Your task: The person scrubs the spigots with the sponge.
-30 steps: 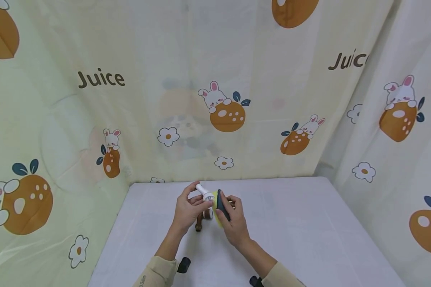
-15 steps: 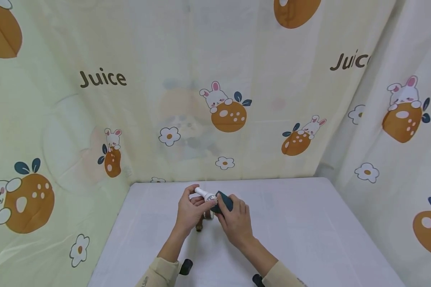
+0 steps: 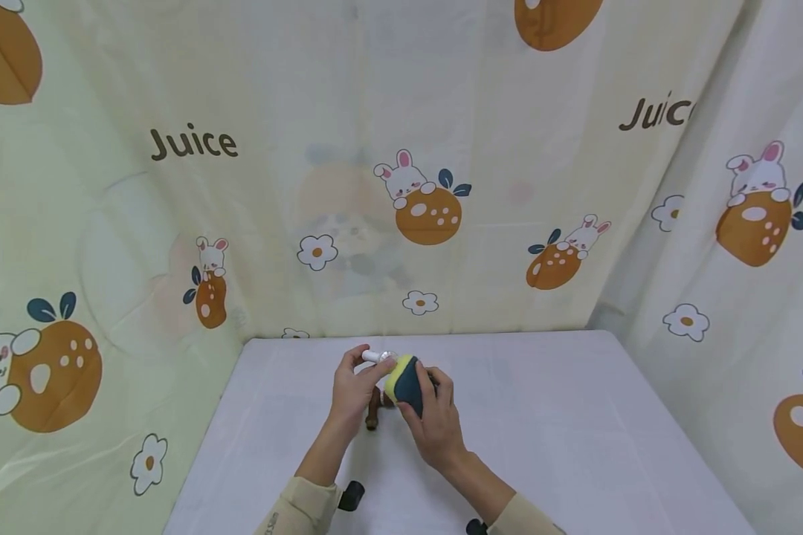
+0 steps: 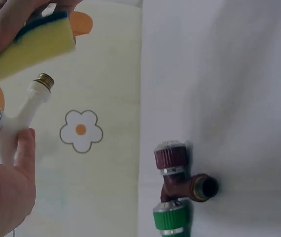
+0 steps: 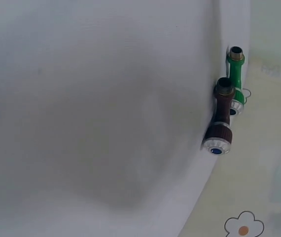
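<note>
Above the table, my left hand [image 3: 353,392] grips a white angle valve [image 3: 373,357]. A brass threaded end and a chrome ring show on this valve [image 4: 19,116] in the left wrist view. My right hand [image 3: 438,425] holds a yellow sponge [image 3: 410,388] with a dark green scouring side, its yellow edge turned toward the valve. In the head view the sponge hides part of the valve; whether they touch I cannot tell. Below the hands, a dark brown angle valve [image 4: 174,185] lies on the table beside a green one [image 4: 170,218].
The white-covered table [image 3: 542,431] reaches back to a printed curtain [image 3: 348,186], with another curtain side [image 3: 723,260] along the right. Black wrist camera mounts [image 3: 351,495] sit at the sleeves. Neither hand shows in the right wrist view.
The sponge has turned in my right hand's grip, dark side first facing up, now with its yellow edge showing. The white valve has tipped flatter. My left hand stays nearly in place.
</note>
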`<state>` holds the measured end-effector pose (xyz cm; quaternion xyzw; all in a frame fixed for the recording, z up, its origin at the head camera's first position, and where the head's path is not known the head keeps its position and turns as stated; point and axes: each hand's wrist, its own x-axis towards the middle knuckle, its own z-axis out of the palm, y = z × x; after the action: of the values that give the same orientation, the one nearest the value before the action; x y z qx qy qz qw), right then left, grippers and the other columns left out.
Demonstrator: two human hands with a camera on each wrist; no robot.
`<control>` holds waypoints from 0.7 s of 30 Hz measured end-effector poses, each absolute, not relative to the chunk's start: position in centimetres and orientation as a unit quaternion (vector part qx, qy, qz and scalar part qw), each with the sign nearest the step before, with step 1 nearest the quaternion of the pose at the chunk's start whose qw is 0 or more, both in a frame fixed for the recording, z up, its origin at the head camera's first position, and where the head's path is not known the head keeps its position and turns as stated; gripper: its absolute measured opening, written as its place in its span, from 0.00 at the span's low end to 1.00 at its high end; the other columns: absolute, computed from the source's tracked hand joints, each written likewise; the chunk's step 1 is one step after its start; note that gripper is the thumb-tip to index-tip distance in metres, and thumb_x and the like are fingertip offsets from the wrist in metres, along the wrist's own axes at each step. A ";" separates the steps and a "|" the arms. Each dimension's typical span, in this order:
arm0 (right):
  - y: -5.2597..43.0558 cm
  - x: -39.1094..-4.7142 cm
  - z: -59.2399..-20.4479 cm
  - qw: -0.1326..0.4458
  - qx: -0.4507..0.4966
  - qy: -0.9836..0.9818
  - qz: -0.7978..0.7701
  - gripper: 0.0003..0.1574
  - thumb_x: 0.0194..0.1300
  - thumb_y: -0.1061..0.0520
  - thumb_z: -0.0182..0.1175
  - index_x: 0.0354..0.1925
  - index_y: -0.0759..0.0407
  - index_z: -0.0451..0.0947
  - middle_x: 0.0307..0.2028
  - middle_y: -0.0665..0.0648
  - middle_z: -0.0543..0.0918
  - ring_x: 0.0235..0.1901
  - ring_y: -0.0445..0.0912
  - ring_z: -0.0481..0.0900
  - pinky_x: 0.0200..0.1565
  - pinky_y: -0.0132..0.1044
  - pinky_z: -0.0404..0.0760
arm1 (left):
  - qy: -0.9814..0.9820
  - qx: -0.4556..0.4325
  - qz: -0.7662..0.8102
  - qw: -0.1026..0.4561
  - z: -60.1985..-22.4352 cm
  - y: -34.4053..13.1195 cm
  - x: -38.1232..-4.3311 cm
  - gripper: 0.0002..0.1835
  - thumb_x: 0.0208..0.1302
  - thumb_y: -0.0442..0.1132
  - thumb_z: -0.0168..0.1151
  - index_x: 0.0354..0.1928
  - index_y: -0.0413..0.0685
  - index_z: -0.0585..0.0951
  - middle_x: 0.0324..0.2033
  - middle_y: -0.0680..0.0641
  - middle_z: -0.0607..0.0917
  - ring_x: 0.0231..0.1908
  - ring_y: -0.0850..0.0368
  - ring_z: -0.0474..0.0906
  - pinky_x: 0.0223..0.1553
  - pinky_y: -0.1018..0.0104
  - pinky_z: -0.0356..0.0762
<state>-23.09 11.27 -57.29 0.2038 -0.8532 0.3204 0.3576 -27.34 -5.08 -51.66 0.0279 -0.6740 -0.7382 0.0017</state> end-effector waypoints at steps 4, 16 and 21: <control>10.9 -23.3 -56.9 0.374 0.209 -0.848 0.313 0.44 0.70 0.37 0.51 0.73 0.59 0.52 0.61 0.62 0.59 0.54 0.49 0.68 0.44 0.45 0.81 | -0.679 0.018 -0.733 -0.030 -51.3 -4.7 -27.1 0.39 0.50 0.59 0.71 0.59 0.49 0.69 0.48 0.48 0.76 0.35 0.57 0.74 0.23 0.70 0.69; 11.9 -23.7 -55.9 0.389 0.228 -0.847 0.283 0.40 0.71 0.38 0.48 0.71 0.57 0.58 0.63 0.64 0.61 0.59 0.54 0.64 0.46 0.48 0.82 | -0.745 -0.097 -0.645 -0.142 -51.0 -5.7 -27.0 0.26 0.67 0.62 0.48 0.43 0.48 0.82 0.42 0.46 0.76 0.38 0.52 0.68 0.34 0.62 0.66; 12.2 -24.0 -55.6 0.387 0.221 -0.847 0.289 0.38 0.71 0.40 0.51 0.71 0.55 0.59 0.62 0.64 0.63 0.59 0.53 0.64 0.45 0.48 0.82 | -0.699 -0.111 -0.682 -0.183 -51.1 -5.8 -27.2 0.24 0.67 0.59 0.51 0.40 0.45 0.81 0.35 0.50 0.76 0.43 0.50 0.69 0.47 0.57 0.61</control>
<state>-24.05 12.24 -55.62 0.2210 -0.8475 0.2888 0.3868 -27.15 -5.76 -51.08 -0.1113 -0.6994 -0.6820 -0.1826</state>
